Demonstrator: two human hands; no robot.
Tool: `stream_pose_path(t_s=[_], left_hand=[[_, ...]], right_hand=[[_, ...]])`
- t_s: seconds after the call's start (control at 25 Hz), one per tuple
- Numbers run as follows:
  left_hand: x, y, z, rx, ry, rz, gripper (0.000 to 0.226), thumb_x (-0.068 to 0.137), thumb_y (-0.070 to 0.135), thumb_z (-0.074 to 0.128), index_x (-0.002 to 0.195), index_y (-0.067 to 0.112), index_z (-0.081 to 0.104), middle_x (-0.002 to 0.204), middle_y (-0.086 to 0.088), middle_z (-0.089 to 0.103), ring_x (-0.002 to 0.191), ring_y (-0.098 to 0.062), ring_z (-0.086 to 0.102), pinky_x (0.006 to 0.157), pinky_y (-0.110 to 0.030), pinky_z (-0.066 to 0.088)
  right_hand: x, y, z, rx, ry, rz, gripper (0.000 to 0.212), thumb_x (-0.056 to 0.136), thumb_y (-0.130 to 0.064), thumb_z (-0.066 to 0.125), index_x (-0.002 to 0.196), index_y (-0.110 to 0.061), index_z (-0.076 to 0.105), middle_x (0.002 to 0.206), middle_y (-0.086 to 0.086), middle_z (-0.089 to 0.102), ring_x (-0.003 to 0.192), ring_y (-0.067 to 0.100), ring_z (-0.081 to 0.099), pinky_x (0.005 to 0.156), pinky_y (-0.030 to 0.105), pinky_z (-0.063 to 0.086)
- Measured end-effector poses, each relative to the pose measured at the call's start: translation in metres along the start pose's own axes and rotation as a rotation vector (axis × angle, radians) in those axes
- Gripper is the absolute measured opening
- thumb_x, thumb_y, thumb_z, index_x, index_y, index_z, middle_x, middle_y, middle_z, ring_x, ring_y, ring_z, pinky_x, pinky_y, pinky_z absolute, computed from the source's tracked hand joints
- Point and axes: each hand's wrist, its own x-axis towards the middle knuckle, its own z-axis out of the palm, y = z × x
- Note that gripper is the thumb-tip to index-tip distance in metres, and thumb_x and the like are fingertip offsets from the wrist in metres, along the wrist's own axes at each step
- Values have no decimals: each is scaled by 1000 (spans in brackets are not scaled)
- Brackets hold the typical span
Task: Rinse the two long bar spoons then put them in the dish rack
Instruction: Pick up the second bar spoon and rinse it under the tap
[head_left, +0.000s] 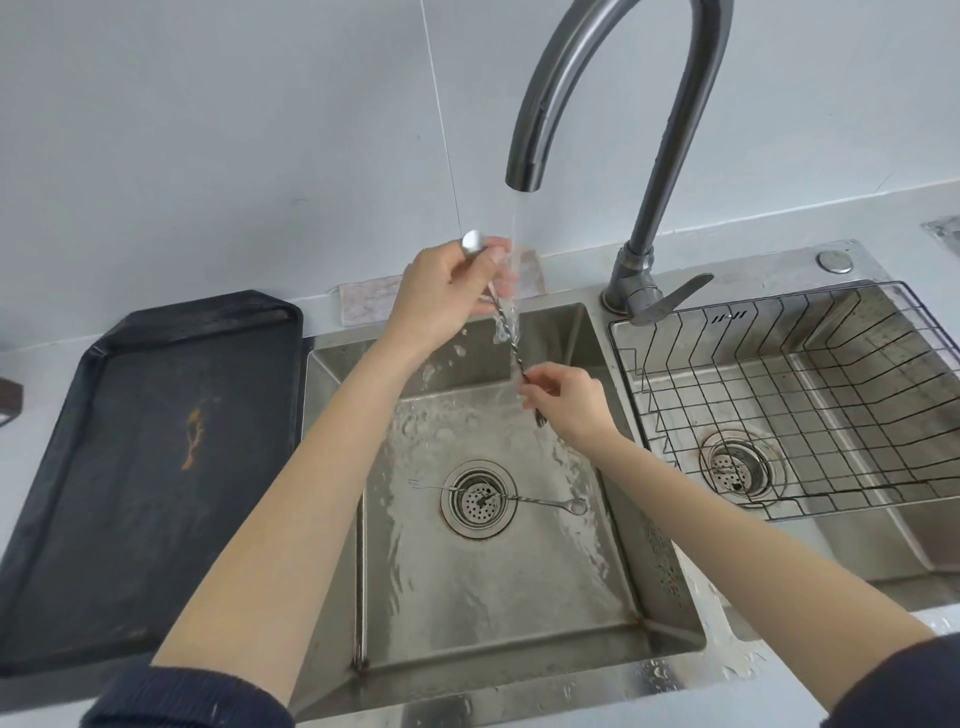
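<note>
The left hand (441, 291) was closed on the upper end of one twisted bar spoon (506, 332), its round end cap showing above the fingers; the right hand (566, 402) pinched the lower end. The shaft ran slantwise through the water stream (514, 249) falling from the gooseneck faucet (597, 98), over the back half of the left sink basin (332, 467).

The second bar spoon (519, 498) lay flat across the drain strainer (478, 499) at the basin's centre, its bowl toward the right wall. The wire dish rack (779, 395) sat in the right basin, holding nothing visible.

Risks noted: a wet, thin shaft held only at its ends could slip and drop onto the spoon below. Splash was already reaching the basin's front rim (droplets visible there). The rack's wide mesh could let a slender spoon fall through if laid along the wires.
</note>
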Motion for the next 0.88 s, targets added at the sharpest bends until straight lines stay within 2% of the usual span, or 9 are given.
stream_pose_path(t_s=[0.12, 0.2, 0.32, 0.4, 0.56, 0.68, 0.8, 0.88], left_hand=[[-9, -14, -19, -139, 102, -61, 21, 94, 10, 46, 110, 8, 61, 83, 6, 63, 74, -1, 64, 74, -16, 56], [-15, -27, -29, -221, 145, -119, 23, 94, 6, 46, 112, -1, 59, 83, 4, 61, 75, -3, 63, 73, -14, 57], [-24, -43, -36, -340, 170, -205, 18, 94, 8, 46, 107, 3, 59, 85, 1, 62, 72, -2, 66, 70, -13, 57], [-27, -52, -40, -435, 184, -266, 16, 94, 14, 47, 98, 6, 62, 89, -1, 64, 78, -6, 66, 70, -14, 57], [-33, -72, -43, -660, 212, -417, 29, 98, 22, 38, 85, 11, 61, 87, -4, 65, 80, -11, 66, 70, -16, 58], [-39, -96, -41, -821, 279, -570, 29, 98, 17, 37, 80, 7, 58, 80, -7, 66, 69, -13, 69, 62, -17, 58], [-47, -127, -36, -935, 338, -718, 27, 97, 10, 39, 74, 3, 52, 61, -7, 71, 54, -15, 71, 59, -21, 58], [-55, -149, -31, -952, 373, -805, 20, 96, 6, 40, 78, 3, 50, 73, -11, 68, 57, -18, 70, 59, -21, 58]], right_hand=[[9, -12, -7, -45, 48, -58, 20, 88, -20, 60, 104, -11, 69, 101, 7, 74, 82, 11, 59, 73, 19, 44], [15, -19, -9, -79, 68, -102, 20, 88, -20, 59, 103, -13, 70, 101, 6, 73, 82, 9, 57, 73, 23, 44], [20, -28, -10, -160, 68, -174, 19, 90, -21, 57, 102, -15, 70, 98, 5, 73, 79, 10, 56, 70, 27, 47], [21, -33, -10, -209, 63, -209, 20, 90, -20, 55, 102, -16, 70, 97, 5, 73, 79, 13, 57, 71, 32, 51], [20, -33, -10, -363, 69, -272, 21, 91, -22, 53, 104, -19, 69, 101, 4, 72, 98, 24, 59, 82, 40, 53], [15, -22, -3, -470, 31, -280, 23, 93, -19, 49, 106, -18, 68, 103, 5, 70, 102, 26, 56, 84, 40, 50], [11, -4, 9, -564, -58, -244, 26, 93, -16, 46, 109, -18, 66, 111, 4, 69, 106, 25, 57, 85, 37, 47], [9, 10, 19, -616, -128, -196, 27, 93, -16, 46, 110, -19, 66, 115, 4, 68, 109, 26, 58, 86, 36, 48]])
